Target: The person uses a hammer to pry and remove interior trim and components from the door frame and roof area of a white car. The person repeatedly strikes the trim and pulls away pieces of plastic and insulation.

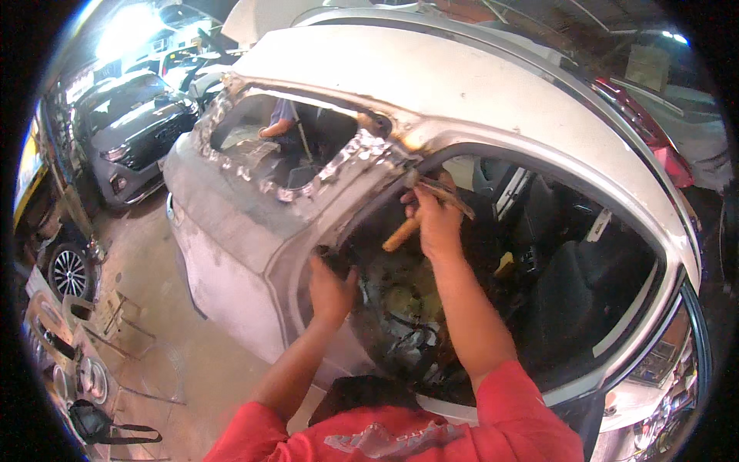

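Much ragged metal [358, 156] on the car [369, 65] looks unfinished; the right hand [440, 221] grasps a wooden-handled tool [401, 235]; the left hand's [332, 294] grip I can't tell.

Room inside the door frame [558, 160] — but the seat [566, 285] and ragged pillar metal [362, 156] obstruct.

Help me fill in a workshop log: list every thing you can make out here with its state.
Tan-handled tool: gripped in the right hand, handle end pointing down-left
Left hand: at the side door frame, grip unclear
Side door frame: no door closed across it
Window frame: ragged, crumpled along its edge
Rear panel: dull grey, patchy finish
Dark car: parked, hood shut
Overhead lamp: lit
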`<state>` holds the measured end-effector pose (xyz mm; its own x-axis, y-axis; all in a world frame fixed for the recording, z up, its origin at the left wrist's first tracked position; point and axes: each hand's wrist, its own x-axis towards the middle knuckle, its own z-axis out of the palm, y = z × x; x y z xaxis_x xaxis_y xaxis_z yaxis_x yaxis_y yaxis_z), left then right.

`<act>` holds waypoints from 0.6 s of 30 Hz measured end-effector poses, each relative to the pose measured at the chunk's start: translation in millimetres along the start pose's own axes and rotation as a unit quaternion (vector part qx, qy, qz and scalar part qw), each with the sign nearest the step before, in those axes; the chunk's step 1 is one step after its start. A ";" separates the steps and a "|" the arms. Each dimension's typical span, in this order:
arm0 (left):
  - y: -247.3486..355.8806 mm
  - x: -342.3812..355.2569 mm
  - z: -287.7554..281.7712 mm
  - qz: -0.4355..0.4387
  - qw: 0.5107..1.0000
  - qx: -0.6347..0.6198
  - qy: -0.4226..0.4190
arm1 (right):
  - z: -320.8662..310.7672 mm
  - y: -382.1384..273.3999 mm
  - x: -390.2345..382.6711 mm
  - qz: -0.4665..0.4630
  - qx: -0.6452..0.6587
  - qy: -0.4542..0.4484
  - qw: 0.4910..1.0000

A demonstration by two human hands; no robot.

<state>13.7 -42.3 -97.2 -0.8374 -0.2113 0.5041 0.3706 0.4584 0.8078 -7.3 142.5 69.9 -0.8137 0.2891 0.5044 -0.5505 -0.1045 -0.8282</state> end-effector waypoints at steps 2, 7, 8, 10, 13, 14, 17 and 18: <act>8.0 -5.5 11.7 0.003 0.997 0.049 0.066 | 13.2 -6.6 9.9 0.066 -0.038 0.034 0.997; -34.2 -18.4 55.0 0.064 0.988 0.062 0.122 | -7.8 -5.0 40.8 0.049 -0.161 0.020 0.985; -32.3 -17.6 57.0 0.066 0.992 0.029 0.106 | -14.0 -6.3 43.8 0.028 -0.190 0.017 0.981; -35.3 -11.3 41.5 0.027 0.998 0.029 0.057 | -6.2 -0.2 43.1 0.056 -0.209 0.032 0.976; -36.8 -1.0 24.5 0.081 0.990 0.086 0.083 | 3.5 2.5 47.7 -0.001 -0.176 0.001 0.984; -43.3 4.4 22.0 0.083 0.986 0.106 0.096 | 6.0 -1.1 41.6 -0.005 -0.162 0.003 0.987; -54.6 4.2 35.0 0.076 0.989 0.087 0.090 | -37.7 22.3 13.8 -0.068 -0.168 -0.013 0.983; -50.0 2.6 40.2 0.071 0.989 0.084 0.097 | -45.1 23.1 12.1 -0.041 -0.157 -0.019 0.987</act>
<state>-23.2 -31.1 -148.6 -0.6828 -0.2877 0.6716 0.3944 0.6286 0.6703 -21.4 186.5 45.8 -0.7788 0.2476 0.5763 -0.5344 0.2192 -0.8163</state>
